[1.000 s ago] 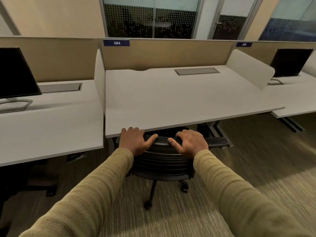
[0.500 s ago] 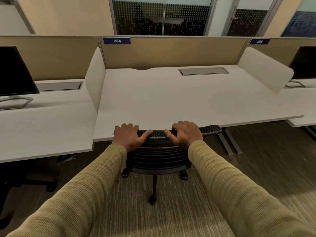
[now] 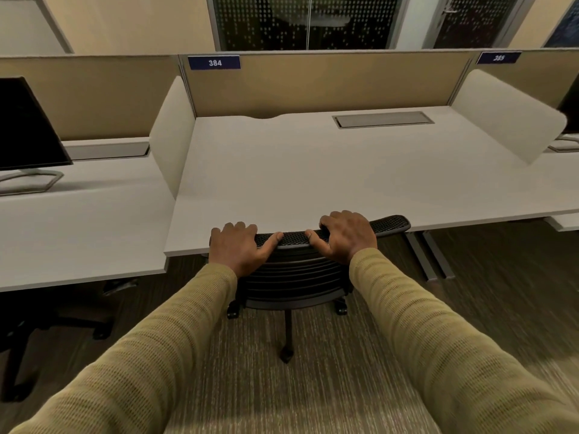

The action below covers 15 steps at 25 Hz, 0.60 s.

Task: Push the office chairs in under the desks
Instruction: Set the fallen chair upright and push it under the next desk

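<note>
where the blue tag (image 3: 214,62) on the partition reads 384, the office chair (image 3: 294,270) sits tucked at the white desk (image 3: 313,170) edge. the left hand (image 3: 236,247) and right hand (image 3: 346,234) both grip its mesh backrest top, fingers curled over, thumbs pointing inward.

A: Any text readable?
B: Yes; white "384" on a blue tag (image 3: 214,62), top-left corner of the tan partition (image 3: 344,83) behind the middle desk (image 3: 313,170).
A: Anything else?
B: 2nd blue tag (image 3: 498,57) further right, same height; blurred, 3 digits, approx. "385"; can't confirm.
</note>
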Available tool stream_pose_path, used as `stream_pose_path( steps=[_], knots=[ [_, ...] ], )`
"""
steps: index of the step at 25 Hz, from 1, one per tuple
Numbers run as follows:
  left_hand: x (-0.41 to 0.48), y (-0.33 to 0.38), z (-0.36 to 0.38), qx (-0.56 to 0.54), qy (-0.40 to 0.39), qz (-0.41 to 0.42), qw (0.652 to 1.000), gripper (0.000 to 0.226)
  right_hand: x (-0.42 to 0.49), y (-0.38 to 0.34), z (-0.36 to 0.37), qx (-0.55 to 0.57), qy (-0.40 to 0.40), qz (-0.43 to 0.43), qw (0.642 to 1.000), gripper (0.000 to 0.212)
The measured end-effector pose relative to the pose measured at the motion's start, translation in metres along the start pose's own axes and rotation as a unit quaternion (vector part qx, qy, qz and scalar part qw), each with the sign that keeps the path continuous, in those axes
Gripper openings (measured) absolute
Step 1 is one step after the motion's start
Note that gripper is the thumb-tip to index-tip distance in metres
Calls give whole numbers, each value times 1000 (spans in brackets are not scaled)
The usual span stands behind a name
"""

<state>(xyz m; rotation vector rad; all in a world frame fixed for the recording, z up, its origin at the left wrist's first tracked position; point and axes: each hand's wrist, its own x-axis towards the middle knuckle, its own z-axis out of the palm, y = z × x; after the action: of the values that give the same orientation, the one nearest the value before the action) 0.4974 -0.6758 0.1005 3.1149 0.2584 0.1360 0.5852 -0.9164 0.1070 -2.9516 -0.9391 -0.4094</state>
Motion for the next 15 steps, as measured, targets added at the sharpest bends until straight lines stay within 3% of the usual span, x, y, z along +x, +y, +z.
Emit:
stream_pose_path(
  steps=[3,7,11,15],
  knots=[
    [-2,-3,-3,-12,-4,1,1000,90,-5,-10,-2,2,2,39,999,75],
    [-5,-9,-11,-31,-49,14,998,95,-23,-38,2,46,61,140,987,64],
    [-29,-24,-10,-67,-37,17,997,87,-39,-72,7,88,114,151,978,52],
    [-70,-47,2,-88,-29,36,995,84,-54,-119,12,66,53,137,987,75]
  ],
)
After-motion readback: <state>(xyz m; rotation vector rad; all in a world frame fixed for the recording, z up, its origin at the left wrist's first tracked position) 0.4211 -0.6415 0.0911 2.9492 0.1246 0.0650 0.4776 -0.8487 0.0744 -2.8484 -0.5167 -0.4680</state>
